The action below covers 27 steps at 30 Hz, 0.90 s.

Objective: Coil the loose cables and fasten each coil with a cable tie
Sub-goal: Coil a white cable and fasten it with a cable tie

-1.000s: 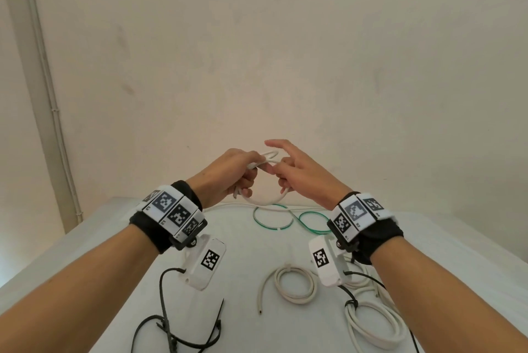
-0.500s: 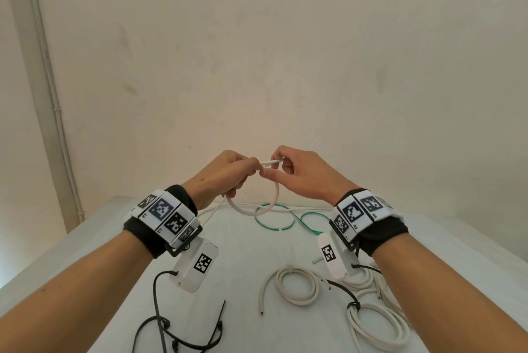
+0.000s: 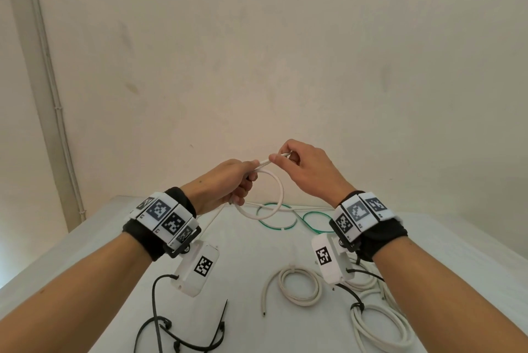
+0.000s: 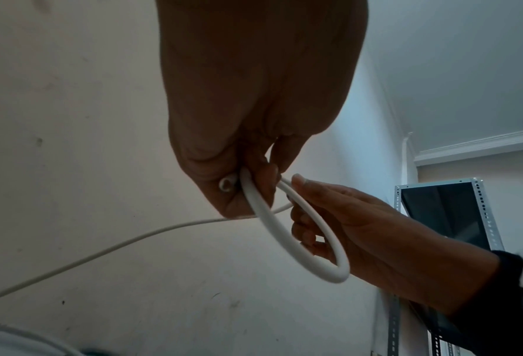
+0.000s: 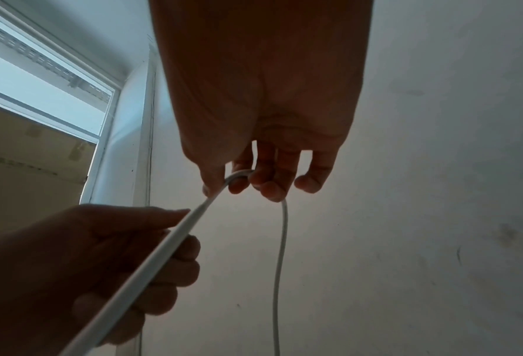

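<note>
Both hands are raised above the table, sharing one white cable that hangs in a single loop between them. The left hand has its fingers curled round the cable where the loop crosses, and the right hand pinches the cable's end between thumb and forefinger, its other fingers loosely curled. Below lie a green cable, tied white coils and black ties.

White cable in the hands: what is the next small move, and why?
Probably wind a second loop: the left hand grips the white cable with only one loop formed, the right hand pinches a strand, and the rest trails loose to the table.
</note>
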Motion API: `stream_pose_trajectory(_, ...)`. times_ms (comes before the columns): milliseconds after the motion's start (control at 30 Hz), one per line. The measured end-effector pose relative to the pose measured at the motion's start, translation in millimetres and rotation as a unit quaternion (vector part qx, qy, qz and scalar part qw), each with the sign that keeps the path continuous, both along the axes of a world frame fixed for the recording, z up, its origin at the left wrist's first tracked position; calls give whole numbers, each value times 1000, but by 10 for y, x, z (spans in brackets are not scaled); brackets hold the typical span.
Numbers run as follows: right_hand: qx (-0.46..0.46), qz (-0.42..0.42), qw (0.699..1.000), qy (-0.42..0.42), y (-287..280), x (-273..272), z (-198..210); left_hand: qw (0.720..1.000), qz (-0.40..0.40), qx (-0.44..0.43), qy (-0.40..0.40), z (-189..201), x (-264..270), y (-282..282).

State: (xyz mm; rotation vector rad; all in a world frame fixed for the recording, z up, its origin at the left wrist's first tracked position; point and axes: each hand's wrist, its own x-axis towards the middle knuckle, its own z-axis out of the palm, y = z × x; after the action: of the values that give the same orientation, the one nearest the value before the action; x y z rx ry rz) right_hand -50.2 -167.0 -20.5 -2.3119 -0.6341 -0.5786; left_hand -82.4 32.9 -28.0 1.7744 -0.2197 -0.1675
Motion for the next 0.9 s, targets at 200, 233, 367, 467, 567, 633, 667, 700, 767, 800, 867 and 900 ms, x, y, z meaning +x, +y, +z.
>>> stream_pose_trajectory(200, -43, -94, 995, 3, 48, -23, -25, 996, 48, -65, -48, 56, 46, 22)
stream_pose_trajectory(233, -40, -79, 996, 3, 65, -53, -20, 993, 59, -90, -47, 61, 63, 24)
stream_pose_trajectory(367, 74, 8, 994, 78, 191, -110, -90, 974, 107, -194, -46, 38, 94, -12)
stream_pose_trajectory(467, 214, 44, 958, 189, 340, -134, -169, 958, 132, -250, -53, -50, 86, -84)
stream_pose_trajectory(567, 230, 41, 955, 182, 401, -199, -203, 949, 140, -275, -62, -146, 70, -149)
stream_pose_trajectory(633, 279, 81, 936, 198, 406, -206, -255, 942, 138, -301, -61, -175, 55, -164)
stream_pose_trajectory(667, 323, 116, 913, 219, 401, -211, -281, 936, 135, -319, -63, -185, 51, -166)
stream_pose_trajectory(700, 375, 150, 883, 240, 397, -215, -306, 930, 132, -337, -64, -194, 46, -169)
stream_pose_trajectory(767, 472, 198, 813, 277, 385, -224, -319, 921, 124, -364, -67, -207, 42, -193)
stream_pose_trajectory(800, 511, 216, 778, 295, 370, -236, -318, 918, 119, -372, -67, -218, 39, -219)
stream_pose_trajectory(867, 562, 238, 725, 319, 344, -246, -305, 917, 105, -379, -66, -241, 36, -284)
stream_pose_trajectory(900, 574, 239, 713, 323, 333, -249, -298, 918, 101, -378, -63, -254, 38, -315)
